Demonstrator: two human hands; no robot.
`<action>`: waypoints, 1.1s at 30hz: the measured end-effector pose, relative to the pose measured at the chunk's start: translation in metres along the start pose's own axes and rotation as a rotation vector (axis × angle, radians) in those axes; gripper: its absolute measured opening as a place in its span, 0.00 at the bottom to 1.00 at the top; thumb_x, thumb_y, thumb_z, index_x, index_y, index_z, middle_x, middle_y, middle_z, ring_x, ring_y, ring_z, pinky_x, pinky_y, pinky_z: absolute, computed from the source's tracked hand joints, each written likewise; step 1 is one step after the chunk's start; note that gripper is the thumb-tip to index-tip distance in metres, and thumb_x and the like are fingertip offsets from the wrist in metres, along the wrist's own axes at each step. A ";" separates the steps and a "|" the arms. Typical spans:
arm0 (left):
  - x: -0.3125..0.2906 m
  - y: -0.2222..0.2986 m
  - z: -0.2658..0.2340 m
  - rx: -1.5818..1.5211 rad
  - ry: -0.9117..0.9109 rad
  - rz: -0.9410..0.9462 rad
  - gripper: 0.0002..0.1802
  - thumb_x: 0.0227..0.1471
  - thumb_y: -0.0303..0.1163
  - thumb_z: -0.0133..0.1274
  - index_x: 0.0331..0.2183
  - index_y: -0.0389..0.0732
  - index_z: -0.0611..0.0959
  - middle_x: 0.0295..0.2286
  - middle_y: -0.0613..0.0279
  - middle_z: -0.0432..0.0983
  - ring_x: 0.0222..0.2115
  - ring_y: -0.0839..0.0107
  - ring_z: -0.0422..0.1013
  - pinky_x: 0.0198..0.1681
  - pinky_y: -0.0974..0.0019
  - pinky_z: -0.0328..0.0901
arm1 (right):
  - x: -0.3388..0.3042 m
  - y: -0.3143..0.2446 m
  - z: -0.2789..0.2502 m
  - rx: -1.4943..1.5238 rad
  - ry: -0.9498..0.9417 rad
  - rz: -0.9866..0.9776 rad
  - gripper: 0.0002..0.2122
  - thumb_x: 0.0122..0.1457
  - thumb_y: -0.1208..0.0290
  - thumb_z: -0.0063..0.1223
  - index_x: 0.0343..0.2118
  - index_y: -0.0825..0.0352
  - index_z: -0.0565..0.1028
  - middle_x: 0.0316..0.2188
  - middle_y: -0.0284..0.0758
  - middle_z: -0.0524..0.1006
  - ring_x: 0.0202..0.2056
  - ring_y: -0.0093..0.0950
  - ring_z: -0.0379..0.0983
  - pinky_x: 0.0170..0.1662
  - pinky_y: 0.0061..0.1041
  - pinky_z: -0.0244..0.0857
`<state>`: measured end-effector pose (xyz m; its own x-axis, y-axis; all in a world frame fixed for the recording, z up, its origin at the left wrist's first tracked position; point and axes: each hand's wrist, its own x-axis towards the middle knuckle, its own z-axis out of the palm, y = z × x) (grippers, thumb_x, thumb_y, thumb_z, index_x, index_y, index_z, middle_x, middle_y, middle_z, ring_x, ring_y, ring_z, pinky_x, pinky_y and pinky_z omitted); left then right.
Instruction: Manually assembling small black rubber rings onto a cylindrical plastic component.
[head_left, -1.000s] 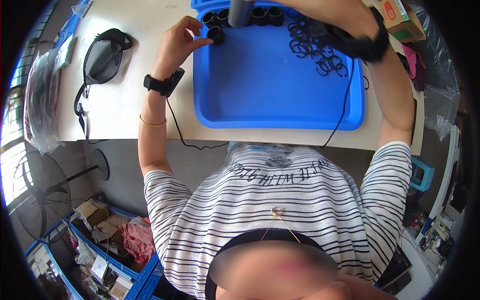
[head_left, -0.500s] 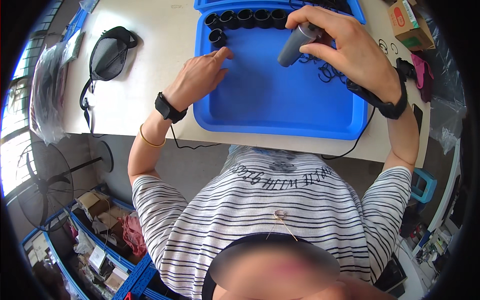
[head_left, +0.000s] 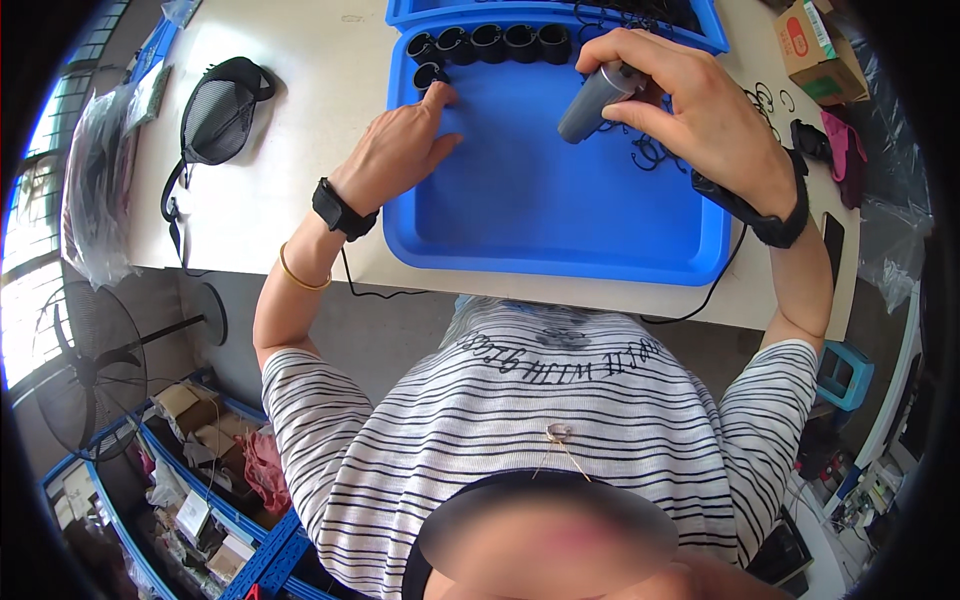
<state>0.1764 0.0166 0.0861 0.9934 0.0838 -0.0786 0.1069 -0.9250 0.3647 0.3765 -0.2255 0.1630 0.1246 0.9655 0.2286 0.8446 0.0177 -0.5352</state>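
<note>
Grey cylinder (head_left: 592, 102), upper centre-right of frame, tilted, clamped in right hand (head_left: 690, 115) fingers over blue tray (head_left: 560, 215). Left hand (head_left: 400, 150) lies loosely spread, fingertip touching black cap (head_left: 428, 76) below row of black caps (head_left: 490, 42) at tray's top edge. Judged: mid-assembly; next needs lining up cap w/ cylinder. Black rings (head_left: 650, 150) lie in tray by right hand; tray on tabletop (head_left: 300, 130).

A tray (head_left: 560, 230) is set on the tabletop (head_left: 300, 120), with a row of short tubes (head_left: 490, 42) lined along its far wall. A mask (head_left: 215, 110) is laid left of the tray, a cardboard box (head_left: 815, 45) at the far right (loose rings (head_left: 770, 98) scattered between).
</note>
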 end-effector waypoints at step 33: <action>0.007 0.005 -0.001 0.113 -0.080 -0.044 0.49 0.55 0.60 0.54 0.64 0.37 0.58 0.59 0.30 0.58 0.31 0.47 0.77 0.43 0.53 0.71 | -0.007 -0.011 0.002 -0.009 0.072 -0.053 0.17 0.52 0.77 0.61 0.46 0.65 0.72 0.38 0.37 0.77 0.36 0.36 0.76 0.40 0.29 0.71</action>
<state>0.1837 0.0132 0.0883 0.9808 0.0994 -0.1678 0.1402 -0.9574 0.2524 0.3653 -0.2322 0.1659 0.1165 0.9420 0.3148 0.8553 0.0659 -0.5138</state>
